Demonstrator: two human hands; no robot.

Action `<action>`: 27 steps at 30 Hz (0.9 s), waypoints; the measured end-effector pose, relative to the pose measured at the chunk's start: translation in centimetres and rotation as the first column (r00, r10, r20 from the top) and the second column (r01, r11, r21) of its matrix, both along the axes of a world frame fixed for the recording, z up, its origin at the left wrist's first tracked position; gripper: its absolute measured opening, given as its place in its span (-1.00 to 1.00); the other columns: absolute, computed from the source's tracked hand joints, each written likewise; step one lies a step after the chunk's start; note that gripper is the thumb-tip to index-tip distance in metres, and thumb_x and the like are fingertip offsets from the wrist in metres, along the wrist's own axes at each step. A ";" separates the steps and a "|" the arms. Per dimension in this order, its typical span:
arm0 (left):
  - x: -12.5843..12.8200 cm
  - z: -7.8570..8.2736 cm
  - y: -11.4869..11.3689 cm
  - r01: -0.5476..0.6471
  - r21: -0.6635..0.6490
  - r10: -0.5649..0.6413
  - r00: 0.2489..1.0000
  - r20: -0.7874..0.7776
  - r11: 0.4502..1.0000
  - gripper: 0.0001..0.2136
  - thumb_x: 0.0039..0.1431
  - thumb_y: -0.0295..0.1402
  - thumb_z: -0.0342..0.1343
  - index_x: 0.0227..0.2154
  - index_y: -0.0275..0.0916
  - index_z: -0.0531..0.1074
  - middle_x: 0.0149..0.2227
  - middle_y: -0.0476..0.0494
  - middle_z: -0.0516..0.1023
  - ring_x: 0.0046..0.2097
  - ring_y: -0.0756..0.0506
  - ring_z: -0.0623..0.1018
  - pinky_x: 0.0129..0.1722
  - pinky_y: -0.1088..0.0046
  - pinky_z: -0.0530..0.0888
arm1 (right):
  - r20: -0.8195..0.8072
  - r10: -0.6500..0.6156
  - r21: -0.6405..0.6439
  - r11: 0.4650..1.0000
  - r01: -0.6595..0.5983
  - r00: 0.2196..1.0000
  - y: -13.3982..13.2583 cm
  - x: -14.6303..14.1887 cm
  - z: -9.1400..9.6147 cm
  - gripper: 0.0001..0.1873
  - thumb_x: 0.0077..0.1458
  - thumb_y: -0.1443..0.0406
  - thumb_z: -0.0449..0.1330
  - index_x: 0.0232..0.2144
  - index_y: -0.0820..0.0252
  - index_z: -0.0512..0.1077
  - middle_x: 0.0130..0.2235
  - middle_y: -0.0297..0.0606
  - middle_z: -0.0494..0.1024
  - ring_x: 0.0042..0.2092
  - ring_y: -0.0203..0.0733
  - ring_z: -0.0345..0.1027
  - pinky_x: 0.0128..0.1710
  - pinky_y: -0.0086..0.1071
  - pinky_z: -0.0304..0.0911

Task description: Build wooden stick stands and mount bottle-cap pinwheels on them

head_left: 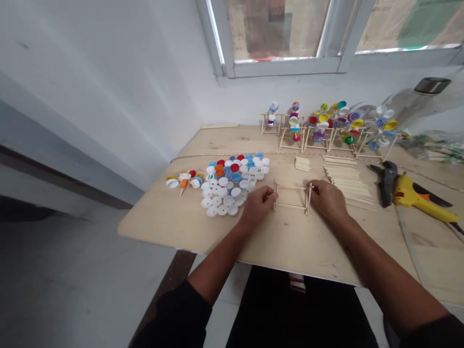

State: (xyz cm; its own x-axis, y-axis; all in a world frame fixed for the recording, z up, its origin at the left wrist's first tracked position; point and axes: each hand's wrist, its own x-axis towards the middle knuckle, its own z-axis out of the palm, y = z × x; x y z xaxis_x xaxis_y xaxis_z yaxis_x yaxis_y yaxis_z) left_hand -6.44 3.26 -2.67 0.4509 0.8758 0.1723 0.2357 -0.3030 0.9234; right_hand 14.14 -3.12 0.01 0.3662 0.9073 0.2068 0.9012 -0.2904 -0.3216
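Note:
A small frame of thin wooden sticks stands on the table in front of me. At its left end the fingers of my left hand are closed on an upright. My right hand pinches the top of the frame's right end. Left of my left hand spreads a group of plastic bottle caps, mostly white with some blue, red and orange. Beyond my right hand lie long wooden sticks, and a small pile of short sticks is behind the frame.
Several stick stands carrying wheels of coloured caps line the back by the wall. At the right lie a yellow glue gun and black pliers-like tool. A cap wheel rests near the table's left edge.

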 end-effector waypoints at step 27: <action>0.0 0.3 0.0 -0.009 0.012 0.010 1.000 -0.006 1.000 -0.80 0.09 -0.25 0.07 -0.52 -0.25 0.40 -0.62 0.07 0.36 -0.54 0.04 0.34 -0.53 0.54 0.23 | -0.039 0.019 0.149 0.989 -0.013 0.999 1.0 -0.5 -1.0 -0.70 0.08 0.24 0.05 -0.27 0.18 0.56 -0.29 -0.13 0.62 -0.28 -0.06 0.45 -0.32 -0.33 0.21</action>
State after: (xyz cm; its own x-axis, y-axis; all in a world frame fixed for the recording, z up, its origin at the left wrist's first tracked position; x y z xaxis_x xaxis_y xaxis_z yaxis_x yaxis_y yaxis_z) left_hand -6.47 3.23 -2.41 0.4436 0.8779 0.1805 0.2440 -0.3120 0.9182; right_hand 13.60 -2.16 -0.96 0.3624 0.8733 0.3255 0.8908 -0.2220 -0.3964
